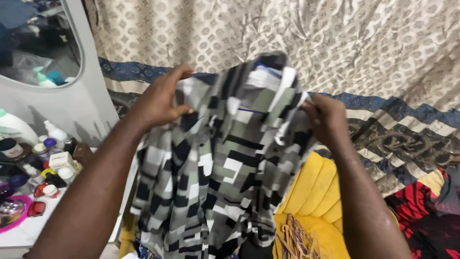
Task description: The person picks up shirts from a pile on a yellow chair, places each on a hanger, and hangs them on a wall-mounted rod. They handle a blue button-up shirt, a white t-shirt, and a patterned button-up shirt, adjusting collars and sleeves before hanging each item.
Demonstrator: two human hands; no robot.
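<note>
Patterned beige-blue bedspread [373,57] fills background. Head view: checked grey-black-white shirt [215,168] held up, long axis vertical, collar top, hem hanging down. Left hand [160,100] pinches one shoulder, right hand [326,117] pinches other; shirt between them. Yellow garment [318,192] below right. Dresser top [24,235] left edge: white bottles [14,127], small jars.

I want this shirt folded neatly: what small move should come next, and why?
Probably lower the grey, black and white block-patterned shirt flat onto the patterned bedspread: both the left hand and the right hand pinch its shoulders, and it hangs crumpled in mid-air.
</note>
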